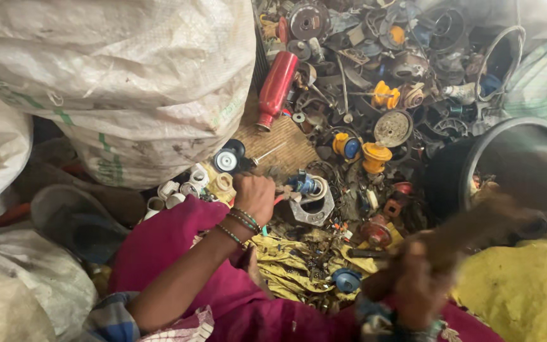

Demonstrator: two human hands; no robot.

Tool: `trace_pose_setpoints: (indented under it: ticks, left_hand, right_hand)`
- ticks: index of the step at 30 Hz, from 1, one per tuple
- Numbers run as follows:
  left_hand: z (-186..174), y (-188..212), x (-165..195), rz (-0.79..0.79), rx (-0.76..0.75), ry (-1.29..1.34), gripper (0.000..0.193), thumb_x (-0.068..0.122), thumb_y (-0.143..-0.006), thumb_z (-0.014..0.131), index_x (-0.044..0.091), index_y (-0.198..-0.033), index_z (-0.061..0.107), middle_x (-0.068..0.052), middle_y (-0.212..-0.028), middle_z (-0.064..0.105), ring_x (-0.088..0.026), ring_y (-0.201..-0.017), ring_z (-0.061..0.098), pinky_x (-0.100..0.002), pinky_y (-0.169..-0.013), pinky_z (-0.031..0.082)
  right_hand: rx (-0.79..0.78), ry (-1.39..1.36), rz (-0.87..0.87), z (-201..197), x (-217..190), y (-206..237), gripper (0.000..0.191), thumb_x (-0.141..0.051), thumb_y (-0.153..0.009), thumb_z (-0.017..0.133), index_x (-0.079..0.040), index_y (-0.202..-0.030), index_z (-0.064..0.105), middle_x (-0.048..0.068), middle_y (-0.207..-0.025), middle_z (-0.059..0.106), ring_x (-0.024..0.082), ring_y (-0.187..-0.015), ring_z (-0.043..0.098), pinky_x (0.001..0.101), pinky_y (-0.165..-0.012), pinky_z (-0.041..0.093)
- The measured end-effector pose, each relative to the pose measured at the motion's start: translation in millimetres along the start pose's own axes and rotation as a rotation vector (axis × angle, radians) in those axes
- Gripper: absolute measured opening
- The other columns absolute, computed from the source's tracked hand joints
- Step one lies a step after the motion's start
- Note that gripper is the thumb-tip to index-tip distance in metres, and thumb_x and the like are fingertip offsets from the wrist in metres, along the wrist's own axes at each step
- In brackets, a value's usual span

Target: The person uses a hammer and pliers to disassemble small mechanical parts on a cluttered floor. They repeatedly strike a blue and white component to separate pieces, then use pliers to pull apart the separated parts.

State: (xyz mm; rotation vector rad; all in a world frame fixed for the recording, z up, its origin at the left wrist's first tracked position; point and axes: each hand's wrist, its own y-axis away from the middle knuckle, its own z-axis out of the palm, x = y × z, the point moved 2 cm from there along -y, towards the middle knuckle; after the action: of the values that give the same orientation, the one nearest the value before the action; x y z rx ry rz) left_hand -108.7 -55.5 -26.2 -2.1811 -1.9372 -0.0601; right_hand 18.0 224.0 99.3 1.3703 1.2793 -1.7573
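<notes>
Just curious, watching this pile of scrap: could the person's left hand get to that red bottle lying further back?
Probably yes. The left hand is clamped on a tool at a blue-and-metal part, but only bare woven mat lies between it and the red bottle; it would have to let go first.

right hand (420, 288) and the long brown tool (476, 228) in its grip: smeared by motion blur, so the tool's kind and the fingers' hold cannot be read. left hand (254, 195): fingertips hidden among the scrap, grip unclear beside the blue-and-metal fitting (305, 185). black bucket (514, 168): cut off by the right edge, its contents mostly hidden and blurred. white woven sack (115, 82): cropped at top and left. scrap pile (375, 82): small parts overlap, many too small to identify.
</notes>
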Motion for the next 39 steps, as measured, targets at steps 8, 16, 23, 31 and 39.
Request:
trace_pose_setpoints:
  ticks: [8,16,23,31,39]
  left_hand:
    - [-15,12,-26,-0.006,-0.022,0.149,0.009,0.016,-0.070,0.079,0.016,-0.079,0.080,-0.011,-0.083,0.073,-0.031,-0.084,0.071,-0.047,-0.075,0.049]
    - [-15,28,-71,-0.027,-0.110,0.346,0.059,0.032,-0.058,0.094,0.016,-0.110,0.073,-0.016,-0.087,0.070,-0.036,-0.085,0.070,-0.049,-0.076,0.054]
    - [-12,26,-74,-0.063,-0.106,0.445,0.065,0.038,-0.061,0.093,0.021,-0.119,0.071,-0.017,-0.086,0.072,-0.037,-0.085,0.070,-0.050,-0.074,0.054]
    - [-12,23,-72,-0.052,-0.025,0.532,0.072,0.041,-0.059,0.094,0.018,-0.123,0.070,-0.016,-0.092,0.072,-0.036,-0.087,0.070,-0.047,-0.074,0.055]
    - [-4,24,-53,-0.164,0.024,0.521,0.075,0.045,-0.061,0.093,0.018,-0.126,0.069,-0.015,-0.089,0.071,-0.036,-0.085,0.070,-0.048,-0.073,0.055]
  right_hand:
    - [-0.296,0.476,0.759,45,161,49,0.021,-0.018,-0.094,0.059,-0.011,-0.114,0.056,0.006,-0.073,0.063,0.016,-0.049,0.057,0.0318,-0.039,0.051]
    - [-0.110,-0.028,1.012,10,196,69,0.024,-0.030,-0.095,0.059,-0.006,-0.098,0.057,0.005,-0.069,0.059,0.016,-0.047,0.053,0.0328,-0.040,0.045]
    - [0.033,-0.320,0.998,-24,214,79,0.033,-0.041,-0.098,0.057,-0.008,-0.104,0.058,0.000,-0.068,0.054,0.012,-0.050,0.050,0.0263,-0.045,0.044]
    - [-0.073,-0.097,1.191,-24,244,96,0.045,-0.039,-0.089,0.064,-0.002,-0.115,0.061,0.012,-0.082,0.066,0.023,-0.066,0.063,0.0350,-0.059,0.054]
    - [-0.322,1.081,-0.209,-3,194,8,0.064,-0.027,-0.088,0.069,0.001,-0.143,0.054,0.026,-0.139,0.059,0.041,-0.132,0.049,0.0551,-0.109,0.043]
